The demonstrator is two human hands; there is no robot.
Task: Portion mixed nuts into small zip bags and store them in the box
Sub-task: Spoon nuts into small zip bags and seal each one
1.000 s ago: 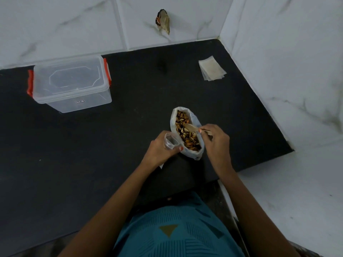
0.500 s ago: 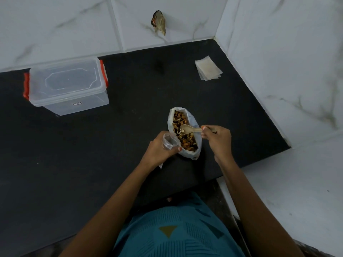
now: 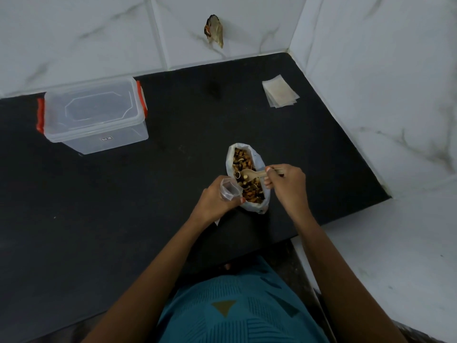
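White marble-veined wall tiles (image 3: 74,33) close the scene on two sides and meet in a corner beyond and to the right of the nut bag (image 3: 257,158). Below them spreads a black surface (image 3: 123,219), and the nut bag sits on it near its front edge. A teal shirt (image 3: 235,315) fills the low foreground nearer than the bag, with both bare forearms reaching up from it.

Well to the left of the bag and farther back stands the clear plastic box (image 3: 94,115), with its lid on and orange latches at both ends. The nut bag itself is pale plastic, lying open-mouthed, with brown and tan mixed nuts (image 3: 243,159) showing along its length. Well beyond the bag and to its right, near the wall, lies a stack of empty zip bags (image 3: 280,91), flat and fanned slightly. A brownish scrap (image 3: 214,30) clings to the wall far behind the bag.

The left hand (image 3: 215,201) is just left of the bag, fingers curled round a small zip bag (image 3: 230,191) whose mouth is held open beside the bag's edge. The right hand (image 3: 286,184), at the bag's right side, pinches the handle of a pale spoon (image 3: 249,174), whose bowl rests among the nuts.
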